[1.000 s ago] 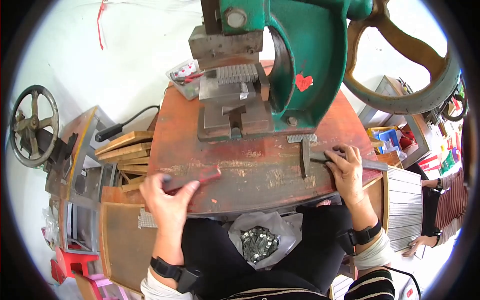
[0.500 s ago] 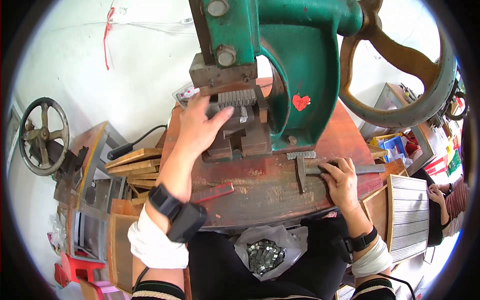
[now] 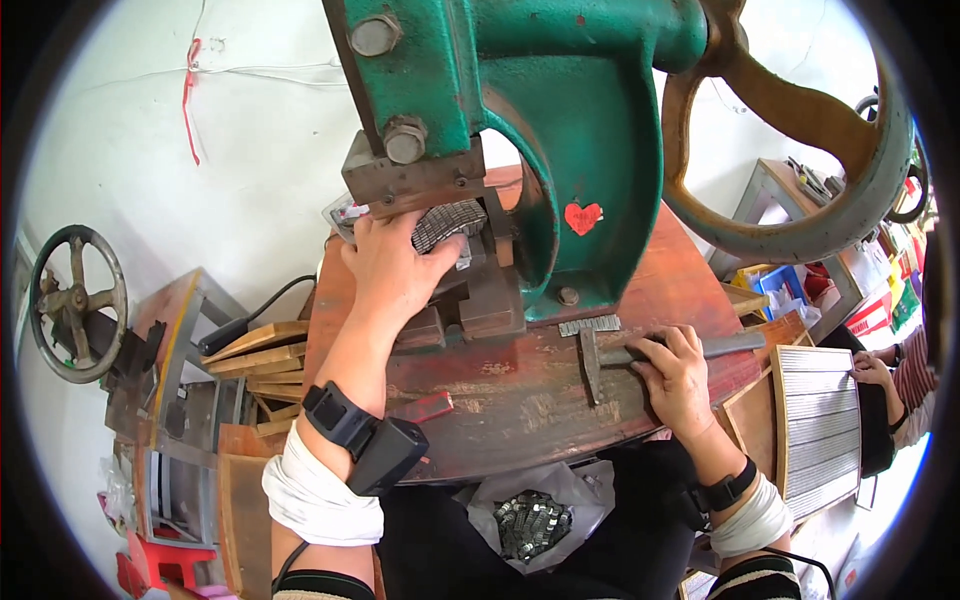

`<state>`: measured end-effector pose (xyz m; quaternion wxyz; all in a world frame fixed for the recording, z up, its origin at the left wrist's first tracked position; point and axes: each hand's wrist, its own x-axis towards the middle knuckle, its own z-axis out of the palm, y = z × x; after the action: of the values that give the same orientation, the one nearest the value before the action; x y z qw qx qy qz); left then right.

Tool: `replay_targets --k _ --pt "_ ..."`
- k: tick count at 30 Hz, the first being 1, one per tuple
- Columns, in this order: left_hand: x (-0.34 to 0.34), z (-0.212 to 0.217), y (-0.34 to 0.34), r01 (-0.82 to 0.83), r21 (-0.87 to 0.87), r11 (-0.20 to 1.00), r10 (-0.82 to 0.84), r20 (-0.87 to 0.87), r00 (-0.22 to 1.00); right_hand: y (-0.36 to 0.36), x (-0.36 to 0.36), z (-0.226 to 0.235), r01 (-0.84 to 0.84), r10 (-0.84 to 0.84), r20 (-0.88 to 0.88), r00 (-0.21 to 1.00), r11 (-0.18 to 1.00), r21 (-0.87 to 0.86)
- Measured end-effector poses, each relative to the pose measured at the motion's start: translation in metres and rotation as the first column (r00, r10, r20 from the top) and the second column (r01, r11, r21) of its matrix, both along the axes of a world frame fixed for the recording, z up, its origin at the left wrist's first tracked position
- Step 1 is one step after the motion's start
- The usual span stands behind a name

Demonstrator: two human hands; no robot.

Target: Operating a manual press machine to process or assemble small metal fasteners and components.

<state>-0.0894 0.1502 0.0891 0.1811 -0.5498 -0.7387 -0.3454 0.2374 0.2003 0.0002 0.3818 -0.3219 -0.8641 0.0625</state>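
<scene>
A green hand press (image 3: 610, 130) stands on the wooden table. Under its ram my left hand (image 3: 392, 268) closes thumb and fingers around a tight stack of small ridged metal pieces (image 3: 450, 224), which tilts above the press's steel bed (image 3: 490, 300). Part of the stack is hidden behind the hand. At the right of the tabletop, my right hand (image 3: 678, 378) has its fingers curled over the grey handle of a hammer (image 3: 590, 368), which lies flat. A short row of similar metal pieces (image 3: 590, 325) rests just beyond the hammer head.
A plastic bag of metal pieces (image 3: 535, 525) sits in my lap. On the table (image 3: 500, 430) lies a red bar (image 3: 422, 407). Wooden trays (image 3: 265, 350) are stacked at left; a slatted tray (image 3: 818, 430) stands at right. The press's large handwheel (image 3: 790, 235) juts rightward. Another person's hand (image 3: 875, 370) shows far right.
My left fingers have closed on the metal stack, which now tilts and has shifted from its straight position on the bed. The right hand stays at the hammer. The view has shifted slightly.
</scene>
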Motion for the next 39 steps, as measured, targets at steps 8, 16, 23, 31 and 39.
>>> replay_targets --k 8,16,23,31,39 --pt "0.007 -0.019 -0.068 0.168 0.186 0.968 -0.235 0.441 0.866 0.006 0.003 -0.001 -0.002 0.002 -0.014 1.000 1.000 0.002" --pt "0.081 -0.073 -0.156 0.371 0.071 0.926 -0.372 0.344 0.862 -0.057 -0.038 0.032 -0.494 0.496 -0.052 0.866 0.868 0.057" --pt "0.080 -0.080 -0.145 0.305 -0.223 0.926 -0.292 0.088 0.952 -0.041 -0.086 0.026 -0.666 0.723 0.086 0.685 0.670 -0.328" --pt "0.078 -0.084 -0.137 0.318 -0.197 0.927 -0.301 0.112 0.947 -0.042 -0.091 0.028 -0.618 0.669 -0.008 0.743 0.681 -0.394" --pt "0.070 -0.086 -0.138 0.410 -0.223 0.884 -0.365 0.217 0.905 -0.043 -0.082 0.018 -0.599 0.629 -0.078 0.773 0.685 -0.414"
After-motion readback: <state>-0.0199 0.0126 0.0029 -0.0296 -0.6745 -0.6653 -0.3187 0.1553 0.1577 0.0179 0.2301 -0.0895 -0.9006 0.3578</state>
